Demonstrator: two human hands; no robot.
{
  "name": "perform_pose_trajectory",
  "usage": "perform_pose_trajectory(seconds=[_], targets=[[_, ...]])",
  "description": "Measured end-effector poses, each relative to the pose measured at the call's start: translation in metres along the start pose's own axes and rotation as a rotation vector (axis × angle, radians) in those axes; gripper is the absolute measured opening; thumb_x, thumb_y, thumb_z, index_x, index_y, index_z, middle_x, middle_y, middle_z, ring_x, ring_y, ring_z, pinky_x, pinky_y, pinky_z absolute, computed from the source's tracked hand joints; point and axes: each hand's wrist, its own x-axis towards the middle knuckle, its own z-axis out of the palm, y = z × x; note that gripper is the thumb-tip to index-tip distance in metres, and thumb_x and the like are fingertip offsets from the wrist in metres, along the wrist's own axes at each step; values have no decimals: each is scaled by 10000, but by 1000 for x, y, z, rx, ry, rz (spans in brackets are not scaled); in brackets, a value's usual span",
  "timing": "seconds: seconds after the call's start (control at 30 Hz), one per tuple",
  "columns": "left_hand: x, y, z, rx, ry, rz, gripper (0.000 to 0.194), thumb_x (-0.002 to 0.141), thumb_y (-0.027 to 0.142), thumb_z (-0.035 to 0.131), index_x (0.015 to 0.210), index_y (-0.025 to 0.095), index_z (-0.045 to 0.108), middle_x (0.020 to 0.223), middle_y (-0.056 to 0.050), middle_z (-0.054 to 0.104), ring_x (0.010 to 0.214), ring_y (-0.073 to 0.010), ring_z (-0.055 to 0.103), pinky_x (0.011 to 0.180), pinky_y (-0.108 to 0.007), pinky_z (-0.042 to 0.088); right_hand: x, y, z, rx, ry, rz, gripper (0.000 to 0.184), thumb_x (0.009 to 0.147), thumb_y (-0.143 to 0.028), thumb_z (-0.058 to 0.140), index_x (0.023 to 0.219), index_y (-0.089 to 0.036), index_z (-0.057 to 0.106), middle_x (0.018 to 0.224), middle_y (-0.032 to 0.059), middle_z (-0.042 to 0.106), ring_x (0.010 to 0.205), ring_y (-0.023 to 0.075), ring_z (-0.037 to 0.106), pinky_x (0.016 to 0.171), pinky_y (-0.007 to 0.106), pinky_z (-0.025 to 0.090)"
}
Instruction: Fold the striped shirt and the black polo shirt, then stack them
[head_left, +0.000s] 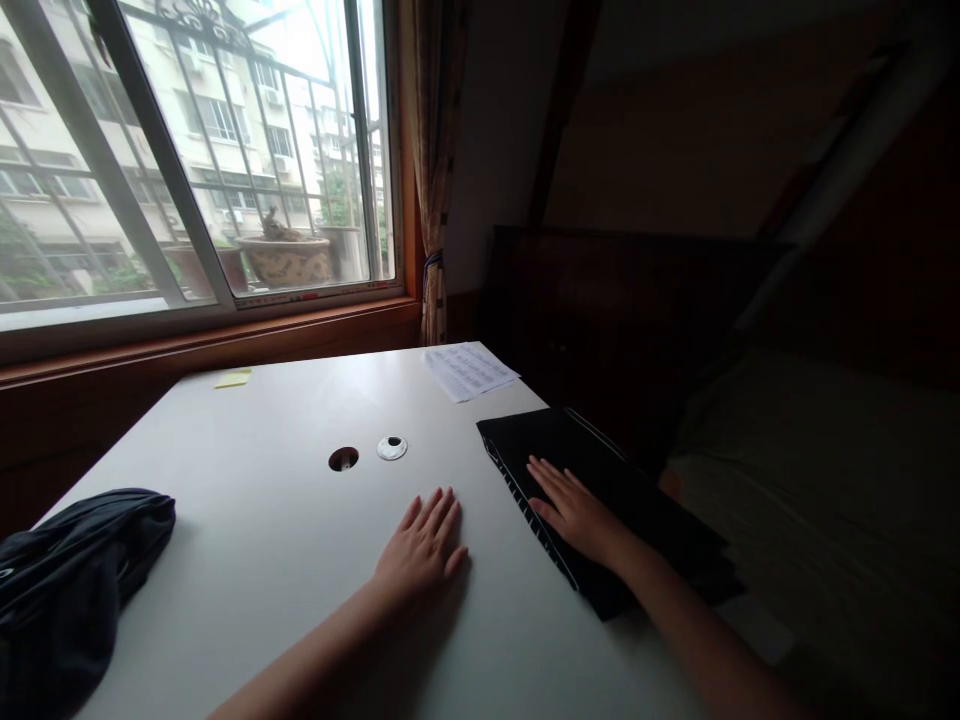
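My left hand (424, 541) lies palm down on the white table (262, 560), its fingers stretched out and holding nothing. To its right, my right hand (574, 507) rests flat on a black folder-like item (637, 500) with white marks along its left edge. That item lies at the table's right side, and part of it is hidden under my right forearm. Beyond my left hand are a round hole (343, 459) in the tabletop and a loose round cover (392, 447) with a dark opening.
Dark blue fabric (82, 570), perhaps a garment or bag, lies at the left edge. Printed sheets (469, 371) sit at the far right corner, a yellow note pad (233, 378) at the far left. A window (262, 150) and a tied curtain (435, 200) stand behind the table.
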Motion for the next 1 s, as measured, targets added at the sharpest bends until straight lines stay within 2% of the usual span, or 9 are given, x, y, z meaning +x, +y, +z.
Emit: perform_pose_trajectory(seconds=[0.13,0.23,0.4,0.5,0.6,0.7,0.77,0.87,1.0], targets=[[-43,-9,-3,37,38,58,647,1034,555,268,1588,270,93,1639,-34,141,1510,-266,189,1236,-497,186,1,-13,9,8,-5,-37,663,1014,-597,288,1579,-255,234,1645,33,206,1517,241,176,1234,511,178],[-63,-13,-3,79,84,80,654,1036,529,316,1587,295,53,1635,-26,166,1498,-259,235,1236,-469,200,-3,-21,12,-13,3,-77,658,1015,-590,301,1578,-255,243,1644,30,209,1520,245,164,1236,509,172],[-72,-14,-3,108,109,82,655,1036,512,336,1588,294,56,1629,-31,186,1490,-262,260,1228,-467,228,-14,-36,10,-21,-26,-164,651,1011,-580,338,1583,-296,210,1648,5,193,1521,245,156,1243,505,156],[-71,-14,-3,102,105,84,651,1036,511,340,1587,295,71,1627,-34,191,1488,-266,262,1222,-476,246,-23,-33,3,21,-49,-180,629,1023,-554,320,1588,-329,158,1652,-25,174,1515,208,187,1246,456,184],[-71,-14,-3,100,79,77,643,1039,515,324,1587,293,72,1628,-38,180,1492,-269,248,1214,-496,263,-32,-5,-5,4,18,-47,621,1024,-547,293,1586,-301,195,1649,-6,193,1505,209,221,1235,441,221],[-70,-14,-4,100,60,72,639,1039,522,311,1587,293,73,1628,-40,172,1493,-268,239,1210,-507,273,-46,43,-9,-141,89,156,663,980,-613,311,1523,-244,396,1607,51,320,1494,274,251,1224,508,211],[-70,-14,-5,99,56,70,636,1040,523,308,1587,292,79,1628,-41,170,1493,-271,237,1208,-513,277,-58,76,-9,-200,91,273,696,947,-651,297,1469,-232,487,1588,58,361,1497,323,226,1208,574,207],[-70,-14,-5,96,57,71,635,1038,525,309,1586,291,90,1627,-45,172,1492,-276,240,1205,-520,281,-76,112,-3,-107,91,371,794,914,-694,271,1510,-190,417,1623,83,278,1483,310,270,1197,504,286],[-70,-14,-5,98,61,73,636,1038,528,303,1587,291,86,1628,-42,175,1492,-274,243,1205,-514,282,-90,122,9,11,161,418,883,891,-719,241,1572,-157,252,1638,117,228,1468,291,310,1172,460,345]])
